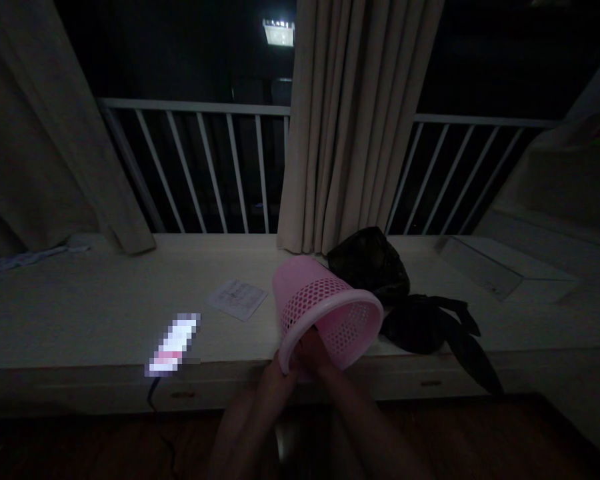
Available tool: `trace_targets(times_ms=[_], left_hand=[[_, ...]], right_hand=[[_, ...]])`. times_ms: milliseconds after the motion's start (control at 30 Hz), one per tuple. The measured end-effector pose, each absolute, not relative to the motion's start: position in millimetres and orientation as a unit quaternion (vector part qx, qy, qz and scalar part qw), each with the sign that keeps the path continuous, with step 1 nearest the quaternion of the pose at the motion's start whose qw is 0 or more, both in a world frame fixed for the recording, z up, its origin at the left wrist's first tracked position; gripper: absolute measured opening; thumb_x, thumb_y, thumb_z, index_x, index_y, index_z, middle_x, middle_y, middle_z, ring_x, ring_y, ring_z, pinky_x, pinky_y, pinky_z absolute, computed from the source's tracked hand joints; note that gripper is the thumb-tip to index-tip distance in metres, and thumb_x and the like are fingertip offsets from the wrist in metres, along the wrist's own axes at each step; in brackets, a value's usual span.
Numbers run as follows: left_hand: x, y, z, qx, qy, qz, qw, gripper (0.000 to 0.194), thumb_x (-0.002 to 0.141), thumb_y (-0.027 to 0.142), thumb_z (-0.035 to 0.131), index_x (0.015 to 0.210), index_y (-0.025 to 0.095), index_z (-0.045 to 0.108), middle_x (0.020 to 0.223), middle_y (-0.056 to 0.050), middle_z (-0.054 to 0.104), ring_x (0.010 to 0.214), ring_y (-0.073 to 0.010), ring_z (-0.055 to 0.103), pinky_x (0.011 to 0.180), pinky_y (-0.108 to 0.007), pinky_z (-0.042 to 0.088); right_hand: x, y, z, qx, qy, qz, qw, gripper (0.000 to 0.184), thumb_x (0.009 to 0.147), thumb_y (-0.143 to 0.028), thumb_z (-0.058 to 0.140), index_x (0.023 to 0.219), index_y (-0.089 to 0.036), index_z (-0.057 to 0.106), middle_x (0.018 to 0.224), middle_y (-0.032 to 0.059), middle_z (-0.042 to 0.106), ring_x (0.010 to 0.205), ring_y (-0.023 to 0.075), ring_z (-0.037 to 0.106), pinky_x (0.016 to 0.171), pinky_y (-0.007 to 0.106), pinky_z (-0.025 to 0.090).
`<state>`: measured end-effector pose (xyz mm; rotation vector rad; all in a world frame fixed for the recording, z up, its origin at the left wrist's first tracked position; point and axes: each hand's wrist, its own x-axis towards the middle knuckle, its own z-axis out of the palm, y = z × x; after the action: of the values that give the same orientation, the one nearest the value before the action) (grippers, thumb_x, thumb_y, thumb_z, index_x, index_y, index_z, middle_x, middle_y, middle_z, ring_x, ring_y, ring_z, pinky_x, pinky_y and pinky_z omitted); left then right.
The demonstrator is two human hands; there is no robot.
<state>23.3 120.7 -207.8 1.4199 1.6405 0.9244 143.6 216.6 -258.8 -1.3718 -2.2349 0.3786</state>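
A pink plastic wastebasket [300,277] with a perforated side lies tilted at the edge of the pale ledge, its mouth toward me and to the right. My left hand [289,361] is closed on the near left part of its rim. Through the mouth reaches my right hand [313,348], close beside the left one. Shadow hides its fingers, so I cannot tell whether it holds anything. Touching or nearly touching the basket on the right are a crumpled black plastic bag [370,263] and a knotted black bag [415,323].
A printed sheet of paper [237,299] and a lit, blurred-out phone [175,343] with a dark cable [153,393] lie left on the ledge [105,293]. A clear box [510,270] stands right. Behind are curtains [350,120] and a white railing [200,107].
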Motion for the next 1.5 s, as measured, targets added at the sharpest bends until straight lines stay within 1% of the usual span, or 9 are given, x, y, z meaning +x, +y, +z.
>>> trace_targets(times_ms=[133,400,533,633,867,1067,1233,1367,1500], left_hand=[[24.9,120.2,-204.3,0.566,0.649,0.336,0.382,0.046,0.088,0.025,0.054,0.13,0.006,0.061,0.122,-0.017,0.074,0.112,-0.0279,0.071,0.094,-0.032,0.054],[25.3,117.9,-200.6,0.574,0.643,0.328,0.386,0.05,0.088,0.026,0.054,0.135,0.009,0.06,0.126,-0.015,0.073,0.117,-0.0269,0.069,0.095,-0.029,0.052],[21.7,119.4,-207.5,0.575,0.636,0.336,0.389,0.053,0.086,0.031,0.056,0.134,0.009,0.061,0.126,-0.014,0.074,0.118,-0.0284,0.069,0.096,-0.03,0.053],[19.9,120.8,-210.2,0.582,0.633,0.336,0.383,0.052,0.086,0.033,0.055,0.132,0.009,0.063,0.125,-0.015,0.074,0.119,-0.0299,0.068,0.097,-0.032,0.053],[20.9,122.2,-210.0,0.575,0.64,0.336,0.383,0.052,0.087,0.03,0.054,0.134,0.009,0.061,0.124,-0.015,0.075,0.115,-0.0291,0.07,0.096,-0.033,0.054],[20.7,124.4,-222.4,0.583,0.623,0.362,0.375,0.051,0.086,0.029,0.055,0.133,0.01,0.061,0.126,-0.015,0.074,0.118,-0.0283,0.069,0.098,-0.033,0.053],[20.2,125.4,-223.6,0.58,0.636,0.352,0.367,0.049,0.087,0.03,0.055,0.131,0.01,0.063,0.12,-0.015,0.076,0.111,-0.0283,0.072,0.092,-0.032,0.055],[19.3,125.3,-223.0,0.582,0.635,0.352,0.366,0.05,0.086,0.034,0.056,0.13,0.012,0.064,0.121,-0.013,0.076,0.114,-0.0273,0.071,0.094,-0.03,0.054],[18.8,125.0,-224.1,0.588,0.633,0.347,0.363,0.055,0.087,0.038,0.053,0.131,0.007,0.063,0.121,-0.018,0.075,0.113,-0.03,0.071,0.095,-0.034,0.054]], right_hand=[[149.4,214.9,-253.0,-0.491,-0.823,0.144,0.247,0.038,0.096,-0.021,0.044,0.125,-0.016,0.068,0.129,0.0127,0.066,0.12,0.0237,0.058,0.109,0.04,0.042],[151.2,210.9,-254.2,-0.589,-0.786,0.081,0.171,0.042,0.096,-0.023,0.046,0.133,-0.022,0.065,0.135,0.0123,0.063,0.129,0.0262,0.053,0.114,0.043,0.034],[149.8,209.0,-250.6,-0.603,-0.781,0.06,0.151,0.041,0.095,-0.022,0.045,0.13,-0.022,0.067,0.135,0.0128,0.062,0.132,0.0278,0.05,0.113,0.044,0.033],[148.9,208.3,-247.0,-0.599,-0.786,0.049,0.144,0.041,0.094,-0.02,0.046,0.127,-0.022,0.069,0.132,0.014,0.064,0.129,0.0297,0.052,0.112,0.046,0.034],[148.7,210.9,-253.7,-0.592,-0.788,0.051,0.162,0.04,0.095,-0.022,0.048,0.129,-0.019,0.068,0.133,0.0155,0.063,0.129,0.031,0.052,0.113,0.048,0.035],[148.7,216.9,-261.3,-0.526,-0.815,0.095,0.224,0.036,0.096,-0.023,0.047,0.124,-0.018,0.069,0.13,0.0129,0.065,0.123,0.0252,0.057,0.113,0.043,0.038],[150.1,220.7,-264.7,-0.495,-0.826,0.114,0.245,0.037,0.097,-0.025,0.045,0.124,-0.018,0.069,0.129,0.0129,0.066,0.121,0.0242,0.058,0.11,0.042,0.041],[148.8,219.3,-262.6,-0.515,-0.815,0.117,0.237,0.04,0.095,-0.021,0.046,0.129,-0.019,0.067,0.13,0.0125,0.065,0.122,0.0245,0.057,0.111,0.041,0.04],[147.2,214.0,-254.2,-0.56,-0.798,0.108,0.194,0.04,0.092,-0.021,0.05,0.128,-0.019,0.069,0.13,0.0144,0.065,0.122,0.0265,0.057,0.111,0.043,0.039]])
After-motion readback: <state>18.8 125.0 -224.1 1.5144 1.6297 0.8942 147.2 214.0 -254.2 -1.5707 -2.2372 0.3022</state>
